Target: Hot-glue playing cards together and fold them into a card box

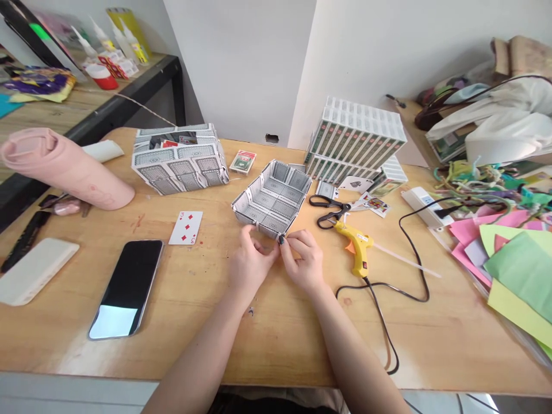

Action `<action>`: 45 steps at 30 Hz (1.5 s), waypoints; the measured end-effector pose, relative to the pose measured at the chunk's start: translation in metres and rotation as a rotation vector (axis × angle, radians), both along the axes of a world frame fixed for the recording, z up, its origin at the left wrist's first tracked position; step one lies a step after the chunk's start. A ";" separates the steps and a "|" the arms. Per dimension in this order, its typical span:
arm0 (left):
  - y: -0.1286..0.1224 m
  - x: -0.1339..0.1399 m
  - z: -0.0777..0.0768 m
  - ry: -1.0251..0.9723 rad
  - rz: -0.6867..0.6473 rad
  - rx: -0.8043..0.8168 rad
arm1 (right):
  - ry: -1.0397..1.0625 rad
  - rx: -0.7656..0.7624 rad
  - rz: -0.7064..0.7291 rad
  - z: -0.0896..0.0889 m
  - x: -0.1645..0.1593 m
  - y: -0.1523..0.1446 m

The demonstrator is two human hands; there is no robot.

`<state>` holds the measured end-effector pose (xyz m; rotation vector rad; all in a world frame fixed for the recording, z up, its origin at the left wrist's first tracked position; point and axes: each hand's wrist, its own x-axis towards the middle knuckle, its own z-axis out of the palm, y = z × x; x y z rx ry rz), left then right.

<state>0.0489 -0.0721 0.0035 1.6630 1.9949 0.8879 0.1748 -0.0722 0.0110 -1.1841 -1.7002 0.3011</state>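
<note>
An open tray made of grey-patterned playing cards (272, 196) lies in the middle of the wooden table, its narrow near end toward me. My left hand (253, 261) is closed on that near wall, thumb and fingers at its lower edge. At the near right corner, my right hand (304, 259) pinches the card edge, where a small dark bit shows at the fingertips. The yellow glue gun (356, 244) lies right of my right hand, with black-handled scissors (330, 208) just behind it. A three of diamonds card (186, 227) lies face up to the left.
A playing-card box (179, 164) stands back left, beside a small card pack (244, 162). Stacked card packs (356, 141) rise back right. A phone (127, 287) and pink tumbler (71, 167) lie left. The gun's black cord (382, 316) runs to a power strip (425, 207); coloured paper (517, 259) lies right.
</note>
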 end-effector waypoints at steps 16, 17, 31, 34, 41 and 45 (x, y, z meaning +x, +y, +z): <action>0.002 -0.006 -0.004 0.058 -0.014 0.040 | -0.155 -0.201 0.192 0.005 0.027 0.023; 0.003 -0.007 -0.004 0.069 -0.017 0.037 | -0.153 -0.209 0.198 0.005 0.026 0.023; 0.009 -0.007 -0.011 0.177 -0.036 0.083 | -0.232 -0.301 0.322 0.021 0.022 0.031; 0.010 -0.008 -0.010 0.160 -0.031 0.070 | -0.327 -0.300 0.311 0.026 0.016 0.028; 0.011 -0.007 -0.013 0.155 -0.029 0.073 | -0.286 -0.308 0.199 0.020 0.003 0.030; 0.010 0.001 -0.010 0.162 0.016 0.043 | -0.261 -0.275 0.189 0.015 0.002 0.034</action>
